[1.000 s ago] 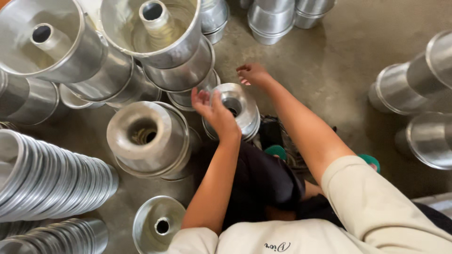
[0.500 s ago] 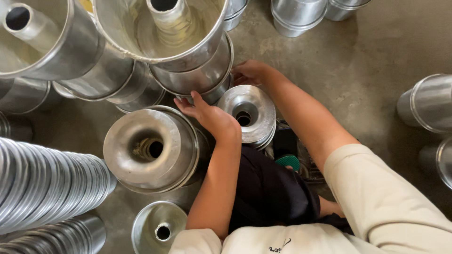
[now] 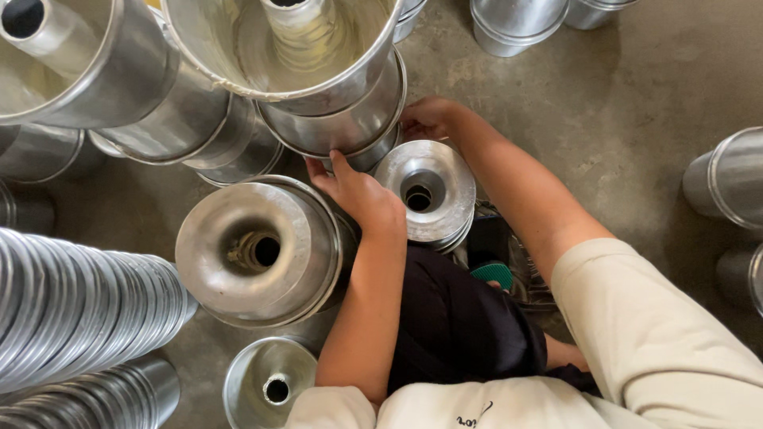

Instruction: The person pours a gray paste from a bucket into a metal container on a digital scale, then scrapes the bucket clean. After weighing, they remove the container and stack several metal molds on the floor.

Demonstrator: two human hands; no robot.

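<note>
Compared with half a second ago: closer to the metal, tall stack (image 3: 334, 95) now much bigger at 12 o'clock, both hands pushed further up against it, low stack uncovered a bit more.

Bare grey concrete floor (image 3: 604, 111), stained, crowded with shiny aluminium tube pans. Leaning rows of pans (image 3: 71, 310) at 8 o'clock, more pans (image 3: 735, 179) at 3 o'clock, and others (image 3: 517, 20) at 1 o'clock. Upturned pan (image 3: 258, 250) with a hole in the middle at 9 o'clock from the centre. Small open pan (image 3: 270, 385) at 7 o'clock. Dark trousers (image 3: 453, 326) and cream sleeve (image 3: 652, 334) at 5 o'clock.

Left hand (image 3: 358, 195) at the centre, palm down, fingers (image 3: 338, 163) stretched and close together, tips touching the lower wall of the tall stack, side of the hand just beside the upturned pan. Right hand (image 3: 429, 119) at 1 o'clock from the centre, curled around the far side of the tall stack's base, fingertips hidden behind the metal, so cannot tell how tight. Low stack (image 3: 425, 191) of upturned pans between the two forearms, just below the right hand, touching the tall stack.
</note>
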